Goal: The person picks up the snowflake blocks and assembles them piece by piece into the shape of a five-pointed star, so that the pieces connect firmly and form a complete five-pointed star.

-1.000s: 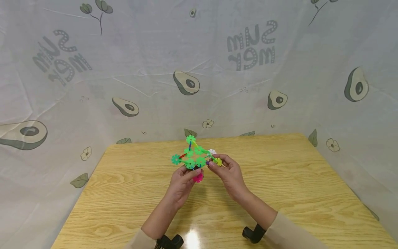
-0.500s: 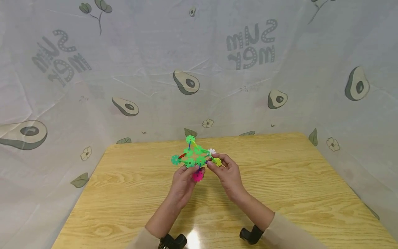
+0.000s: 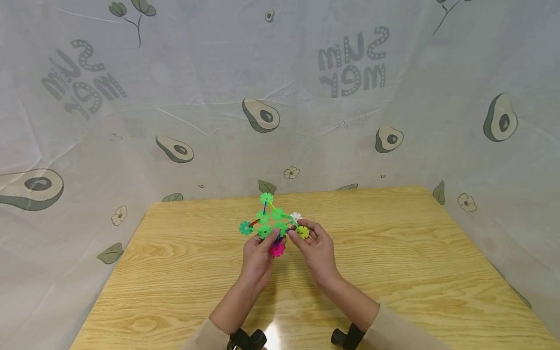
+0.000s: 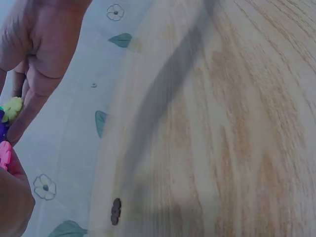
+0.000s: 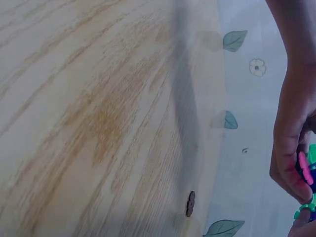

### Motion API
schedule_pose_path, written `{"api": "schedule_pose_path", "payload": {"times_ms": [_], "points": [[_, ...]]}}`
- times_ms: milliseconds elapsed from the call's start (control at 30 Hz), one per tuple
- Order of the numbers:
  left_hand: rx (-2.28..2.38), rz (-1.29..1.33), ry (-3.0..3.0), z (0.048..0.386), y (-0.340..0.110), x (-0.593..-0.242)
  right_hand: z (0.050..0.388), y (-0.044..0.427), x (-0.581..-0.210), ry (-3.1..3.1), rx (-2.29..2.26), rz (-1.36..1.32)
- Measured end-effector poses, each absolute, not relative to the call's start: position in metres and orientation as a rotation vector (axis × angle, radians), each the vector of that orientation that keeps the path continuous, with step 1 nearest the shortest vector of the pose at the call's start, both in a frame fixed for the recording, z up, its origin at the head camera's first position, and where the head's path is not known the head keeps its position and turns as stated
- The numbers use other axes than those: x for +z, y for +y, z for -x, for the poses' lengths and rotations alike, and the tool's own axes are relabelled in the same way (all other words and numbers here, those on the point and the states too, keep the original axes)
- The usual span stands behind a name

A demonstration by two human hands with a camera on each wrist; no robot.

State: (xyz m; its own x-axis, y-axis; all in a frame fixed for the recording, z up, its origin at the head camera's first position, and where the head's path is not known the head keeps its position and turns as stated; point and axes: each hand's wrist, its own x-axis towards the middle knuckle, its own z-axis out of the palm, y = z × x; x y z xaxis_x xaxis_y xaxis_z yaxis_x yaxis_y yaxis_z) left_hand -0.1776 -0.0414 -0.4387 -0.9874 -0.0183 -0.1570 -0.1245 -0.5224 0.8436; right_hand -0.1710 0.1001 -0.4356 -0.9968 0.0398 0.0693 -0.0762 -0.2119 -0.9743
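Note:
Both hands hold a model of interlocking snowflake discs (image 3: 264, 232) above the table in the head view. Several of its discs are green, joined by thin blue, red and yellow ones seen edge-on. My left hand (image 3: 257, 262) pinches its near part, beside a pink disc (image 3: 276, 250), with the thumb against the lower green discs. My right hand (image 3: 320, 253) pinches the right part, near a yellow disc (image 3: 302, 232) and a white disc (image 3: 296, 217). Fingers hide some of the joints. Only the edge of the model, with its pink disc (image 5: 305, 168), enters the right wrist view.
A wood-grain table (image 3: 393, 253) lies beneath the hands. One dark brown disc (image 4: 116, 211) is on its surface near an edge in the left wrist view. Behind and beside the table hangs a pale cloth (image 3: 210, 87) printed with avocados. Black camera mounts (image 3: 248, 339) sit on the wrists.
The left thumb has shifted up and right across the model's green discs. The right hand has moved slightly left, and the model has sunk a little.

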Motion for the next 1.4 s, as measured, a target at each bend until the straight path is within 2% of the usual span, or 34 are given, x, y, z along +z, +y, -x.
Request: {"api": "schedule_pose_path", "payload": {"times_ms": [233, 800, 1400], "points": [[2.689, 0.242, 1.521, 0.178, -0.041, -0.442, 0.170, 0.093, -0.437, -1.912, 2.402, 0.065], [2.640, 0.188, 1.634, 0.177, -0.046, -0.445, 0.170, 0.099, -0.428, -2.124, 2.249, 0.026], [2.693, 0.269, 1.510, 0.183, -0.054, -0.436, 0.170, 0.113, -0.425, -2.094, 2.285, -0.230]]}}
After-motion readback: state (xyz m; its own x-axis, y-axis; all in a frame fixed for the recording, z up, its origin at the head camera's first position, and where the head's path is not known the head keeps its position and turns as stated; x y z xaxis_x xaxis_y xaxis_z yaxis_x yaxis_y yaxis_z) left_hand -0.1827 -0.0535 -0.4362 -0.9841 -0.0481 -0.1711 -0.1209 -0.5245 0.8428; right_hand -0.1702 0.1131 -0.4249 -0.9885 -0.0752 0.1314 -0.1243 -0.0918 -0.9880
